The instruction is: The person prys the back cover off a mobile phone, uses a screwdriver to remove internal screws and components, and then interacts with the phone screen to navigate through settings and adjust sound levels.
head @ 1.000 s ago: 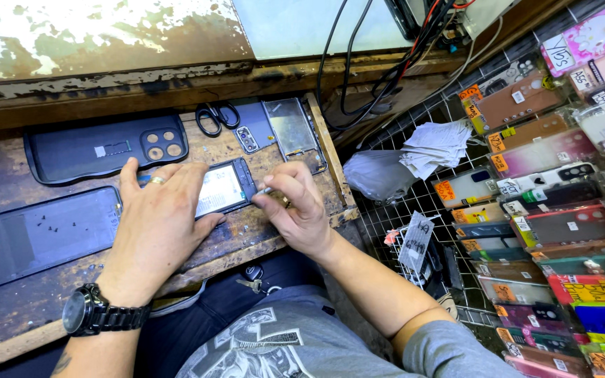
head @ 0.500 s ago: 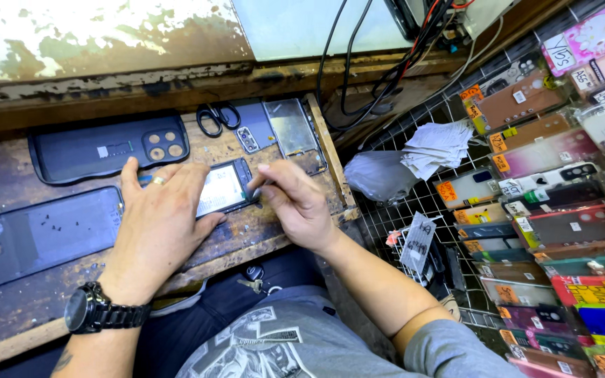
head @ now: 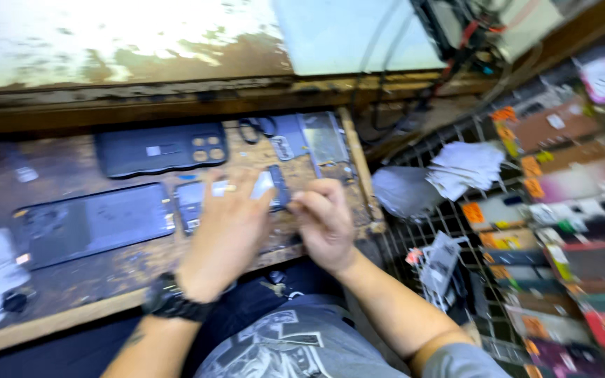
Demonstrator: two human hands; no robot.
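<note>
Both forearms come up from the bottom edge of the frame and meet near its centre. The left hand (head: pixel 227 234) lies palm down, back toward the camera, fingers stretched up and slightly spread; a dark wristwatch (head: pixel 169 299) wraps its wrist. The right hand (head: pixel 325 225) sits just beside it to the right, fingers curled inward, knuckles up. The right forearm runs down to the lower right, bare up to a grey sleeve (head: pixel 456 360). Motion blur hides the fingertips.

Flat packages (head: pixel 561 210) – brown, pink, green, orange-tagged – fill the wire rack (head: pixel 449 224) at right; phone screen (head: pixel 264 185) mid-bench.
</note>
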